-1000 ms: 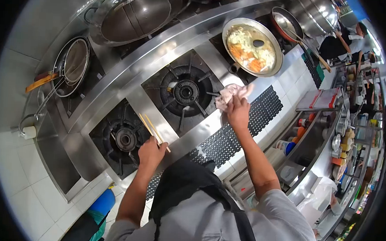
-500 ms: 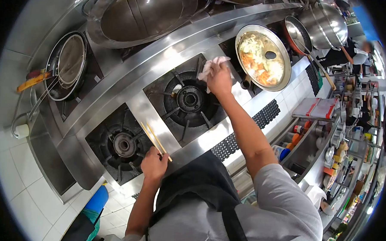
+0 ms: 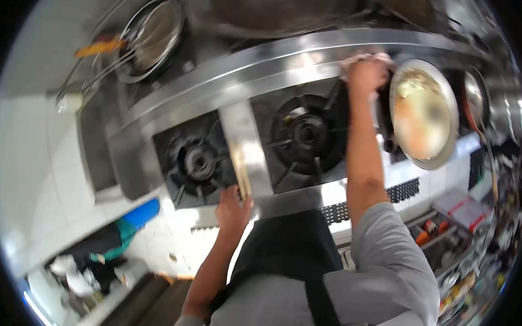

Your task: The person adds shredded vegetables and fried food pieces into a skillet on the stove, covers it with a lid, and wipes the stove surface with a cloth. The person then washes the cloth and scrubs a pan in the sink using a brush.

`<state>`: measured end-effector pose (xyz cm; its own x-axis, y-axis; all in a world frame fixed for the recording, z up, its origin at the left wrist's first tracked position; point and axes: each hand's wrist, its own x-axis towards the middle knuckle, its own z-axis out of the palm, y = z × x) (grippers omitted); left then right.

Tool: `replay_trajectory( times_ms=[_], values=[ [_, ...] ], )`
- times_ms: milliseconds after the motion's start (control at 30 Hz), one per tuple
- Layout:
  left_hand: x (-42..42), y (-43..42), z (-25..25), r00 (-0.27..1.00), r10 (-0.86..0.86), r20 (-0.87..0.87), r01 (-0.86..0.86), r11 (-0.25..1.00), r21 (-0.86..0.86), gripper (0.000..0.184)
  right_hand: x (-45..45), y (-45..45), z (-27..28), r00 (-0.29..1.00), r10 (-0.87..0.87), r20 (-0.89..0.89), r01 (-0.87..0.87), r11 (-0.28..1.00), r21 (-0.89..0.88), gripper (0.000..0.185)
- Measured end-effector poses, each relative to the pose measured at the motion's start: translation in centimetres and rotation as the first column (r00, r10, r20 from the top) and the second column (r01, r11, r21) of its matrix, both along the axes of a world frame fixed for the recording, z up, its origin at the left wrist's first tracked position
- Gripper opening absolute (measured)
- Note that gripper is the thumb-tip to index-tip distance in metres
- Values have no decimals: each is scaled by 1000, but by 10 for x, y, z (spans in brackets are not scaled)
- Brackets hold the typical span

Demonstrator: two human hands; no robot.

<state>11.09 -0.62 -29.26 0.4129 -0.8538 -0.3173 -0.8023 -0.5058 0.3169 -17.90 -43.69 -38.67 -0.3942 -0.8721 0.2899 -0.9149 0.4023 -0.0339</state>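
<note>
Fingers of the left hand [image 3: 234, 211], below and left of centre: narrow, closed on chopsticks [image 3: 241, 171], count two, gripped near the lower end, probably to leave most of their length free; both overlie the steel surface [image 3: 255, 157]. Fingers of the right hand [image 3: 367, 74], above and right of centre: gathered over one pinkish cloth [image 3: 382, 58], blurred, near the raised steel ledge [image 3: 248, 63]; bunched, it seems, to put a thick layer between skin and metal. Gas burners [image 3: 309, 133], fully visible: two, left of centre and just right of centre. Pan [image 3: 452, 127], one, upper right, near the right hand, presumably level to keep its pale and orange food [image 3: 423, 112] inside. Strainer [image 3: 161, 30], one, upper left. Wide dark vessel [image 3: 268, 9], one, top edge, cut off.
</note>
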Motion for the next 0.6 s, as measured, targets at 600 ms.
replay_trajectory(
  times_ms=[600],
  values=[
    [16, 0, -31, 985, -161, -60, 158, 986, -56, 17, 296, 159, 18, 496, 819, 287, -791, 563, -240, 28]
  ],
)
